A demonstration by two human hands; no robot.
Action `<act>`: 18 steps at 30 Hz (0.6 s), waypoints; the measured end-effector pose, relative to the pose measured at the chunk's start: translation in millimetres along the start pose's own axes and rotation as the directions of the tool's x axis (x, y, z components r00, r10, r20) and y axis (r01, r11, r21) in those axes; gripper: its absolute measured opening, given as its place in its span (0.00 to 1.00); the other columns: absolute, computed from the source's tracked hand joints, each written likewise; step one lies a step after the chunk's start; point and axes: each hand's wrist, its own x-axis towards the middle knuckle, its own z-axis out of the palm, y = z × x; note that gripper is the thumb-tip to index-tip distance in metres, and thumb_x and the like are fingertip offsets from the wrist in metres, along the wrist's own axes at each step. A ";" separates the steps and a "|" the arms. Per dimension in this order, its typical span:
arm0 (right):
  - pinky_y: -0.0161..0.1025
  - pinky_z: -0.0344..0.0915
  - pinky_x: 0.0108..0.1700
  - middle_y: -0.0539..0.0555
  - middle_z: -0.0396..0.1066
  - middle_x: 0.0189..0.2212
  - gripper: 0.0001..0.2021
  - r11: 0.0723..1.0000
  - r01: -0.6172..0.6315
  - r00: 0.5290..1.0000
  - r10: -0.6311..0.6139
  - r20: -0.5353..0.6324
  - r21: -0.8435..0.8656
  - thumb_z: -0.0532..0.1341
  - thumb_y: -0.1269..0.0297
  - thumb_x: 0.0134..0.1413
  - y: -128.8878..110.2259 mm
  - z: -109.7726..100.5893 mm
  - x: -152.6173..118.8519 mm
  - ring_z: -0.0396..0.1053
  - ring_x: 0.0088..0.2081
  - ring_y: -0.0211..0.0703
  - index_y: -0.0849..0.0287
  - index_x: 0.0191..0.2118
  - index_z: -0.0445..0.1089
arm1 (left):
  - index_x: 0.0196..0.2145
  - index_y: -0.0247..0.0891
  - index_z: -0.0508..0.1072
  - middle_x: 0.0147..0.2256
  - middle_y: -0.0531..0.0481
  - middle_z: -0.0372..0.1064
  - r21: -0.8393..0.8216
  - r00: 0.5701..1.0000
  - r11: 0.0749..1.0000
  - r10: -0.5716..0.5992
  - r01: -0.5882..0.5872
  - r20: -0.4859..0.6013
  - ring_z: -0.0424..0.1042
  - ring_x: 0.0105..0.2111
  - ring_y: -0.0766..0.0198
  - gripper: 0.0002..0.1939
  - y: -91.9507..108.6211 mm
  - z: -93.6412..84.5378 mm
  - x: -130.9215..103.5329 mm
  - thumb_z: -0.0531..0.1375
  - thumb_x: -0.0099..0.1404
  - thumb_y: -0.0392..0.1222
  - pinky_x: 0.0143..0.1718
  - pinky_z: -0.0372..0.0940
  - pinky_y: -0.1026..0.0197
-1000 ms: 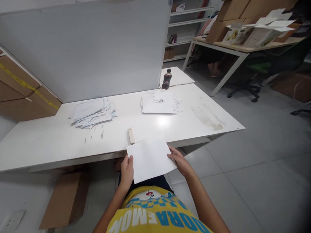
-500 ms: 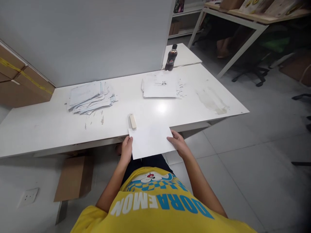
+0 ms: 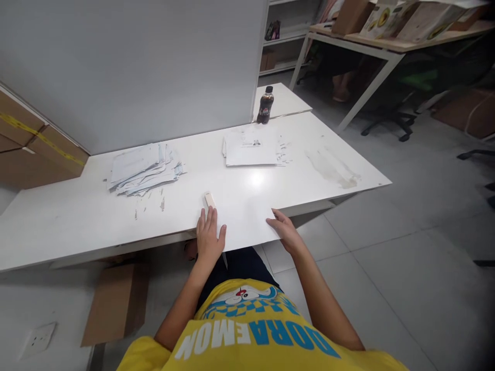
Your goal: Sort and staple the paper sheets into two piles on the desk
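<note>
While my right hand [image 3: 285, 233] pinches the right edge of a white sheet [image 3: 247, 226] between thumb and fingers in a narrow grip, my left hand [image 3: 209, 239] lies palm down over the sheet's left side, its fingers stretched out and the thumb spread away from them, clasping nothing. The sheet spans the gap between my two hands, its near edge jutting past the front of the white table [image 3: 77, 216] above my dark trousers [image 3: 247, 265]. Its far edge blends into the tabletop, so I cannot tell exactly where it ends. At my left fingertips sits a small cream-coloured block [image 3: 209, 199], partly hidden by them; whether they touch it I cannot tell. Farther back on the table, to the left, lies an untidy stack of papers [image 3: 137, 167]; to the right, well apart from it, is a neater pile of sheets [image 3: 251, 152] with a small dark print on top. Behind that pile a bottle of dark drink [image 3: 265, 107] stands upright near the end of a grey partition [image 3: 135, 67]. Taped cardboard boxes [image 3: 50, 159] are at the far left, and another carton [image 3: 106, 304] is under the table.
</note>
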 end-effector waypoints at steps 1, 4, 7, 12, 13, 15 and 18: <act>0.47 0.67 0.45 0.54 0.76 0.45 0.23 1.000 0.008 1.000 -0.008 -0.001 0.001 0.69 0.57 0.38 1.5 0.3 1.0 0.72 0.44 0.56 0.52 0.45 0.72 | 0.65 0.37 0.57 0.65 0.41 0.54 0.039 1.000 0.999 0.010 -0.011 0.003 0.42 0.68 0.49 0.28 -1.1 3.2 0.2 0.49 0.71 0.47 0.66 0.44 0.42; 0.48 0.67 0.45 0.54 0.76 0.44 0.23 1.000 0.031 0.999 -0.031 0.009 -0.003 0.69 0.56 0.39 5.7 -0.1 2.3 0.72 0.44 0.57 0.52 0.45 0.72 | 0.65 0.39 0.58 0.64 0.43 0.56 0.101 1.000 0.995 0.005 -0.003 -0.015 0.45 0.67 0.50 0.26 -4.4 10.1 -4.1 0.47 0.72 0.46 0.66 0.42 0.41; 0.48 0.67 0.45 0.54 0.76 0.45 0.23 0.999 0.045 0.998 -0.045 0.032 -0.003 0.69 0.54 0.40 8.9 -0.5 2.7 0.72 0.45 0.58 0.51 0.46 0.72 | 0.64 0.38 0.59 0.63 0.42 0.56 0.144 1.000 0.990 -0.002 0.004 -0.012 0.47 0.67 0.50 0.25 -5.2 11.8 -7.0 0.46 0.72 0.45 0.66 0.41 0.40; 0.50 0.65 0.52 0.54 0.74 0.50 0.23 0.994 0.088 0.996 -0.087 0.012 -0.058 0.67 0.54 0.43 14.4 1.4 4.7 0.69 0.52 0.58 0.49 0.49 0.71 | 0.64 0.34 0.58 0.64 0.40 0.54 0.227 0.998 0.972 0.044 -0.053 0.045 0.45 0.67 0.48 0.27 -2.9 6.3 -2.1 0.47 0.72 0.46 0.66 0.40 0.39; 0.50 0.64 0.53 0.54 0.73 0.51 0.23 0.989 0.108 0.994 -0.108 0.005 -0.098 0.66 0.55 0.44 15.2 1.2 4.7 0.68 0.52 0.58 0.49 0.49 0.71 | 0.64 0.34 0.59 0.64 0.41 0.54 0.232 0.997 0.971 0.053 -0.062 0.048 0.46 0.67 0.48 0.27 -2.8 4.8 -1.0 0.47 0.72 0.46 0.66 0.40 0.39; 0.51 0.64 0.52 0.54 0.73 0.50 0.23 0.964 0.157 0.987 -0.161 -0.002 -0.212 0.65 0.55 0.45 14.7 -0.4 3.2 0.68 0.52 0.59 0.50 0.50 0.71 | 0.64 0.34 0.60 0.63 0.41 0.56 0.230 0.996 0.970 0.071 -0.080 0.045 0.47 0.67 0.48 0.26 -3.2 1.9 0.7 0.47 0.72 0.45 0.66 0.41 0.40; 0.51 0.65 0.49 0.53 0.76 0.44 0.20 0.889 0.242 0.966 -0.259 0.008 -0.388 0.63 0.57 0.48 5.8 -6.3 -1.3 0.70 0.48 0.60 0.49 0.49 0.73 | 0.63 0.35 0.61 0.62 0.41 0.58 0.207 0.993 0.971 0.111 -0.115 0.032 0.48 0.66 0.49 0.25 -6.3 -4.2 3.9 0.47 0.72 0.44 0.65 0.44 0.41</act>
